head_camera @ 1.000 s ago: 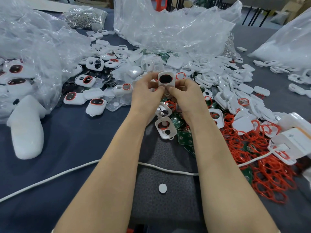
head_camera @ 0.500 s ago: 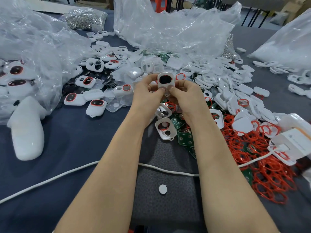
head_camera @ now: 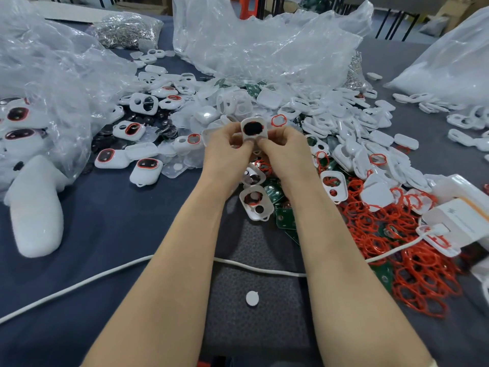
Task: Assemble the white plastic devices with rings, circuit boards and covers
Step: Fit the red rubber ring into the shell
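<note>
Your left hand [head_camera: 227, 152] and right hand [head_camera: 287, 152] meet over the middle of the table [head_camera: 105, 221]. Each pinches the lower edge of one white device [head_camera: 253, 128] between thumb and fingertips. You hold it up above the pile, with its dark, red-rimmed opening facing you.

Under your wrists lie open white shells [head_camera: 256, 202] on green circuit boards [head_camera: 285, 218]. A heap of red rings [head_camera: 412, 260] spreads to your right, reaching a white box [head_camera: 460, 215]. More white covers [head_camera: 344, 123] are piled beyond your hands. Finished devices [head_camera: 145, 168] lie to the left, beside a white foam piece [head_camera: 34, 215].

The table is covered in dark blue cloth, with a grey mat [head_camera: 259, 327] under your forearms. A white cable [head_camera: 79, 284] crosses it, and a small white disc [head_camera: 252, 298] lies on the mat.

A clear bag on the left [head_camera: 53, 75] holds more finished devices. A crumpled clear bag [head_camera: 264, 43] lies at the far middle, and a small bag [head_camera: 127, 30] holds shiny metal bits. A white bag [head_camera: 449, 62] lies at the right. Dark metal legs [head_camera: 397, 25] stand beyond the table.
</note>
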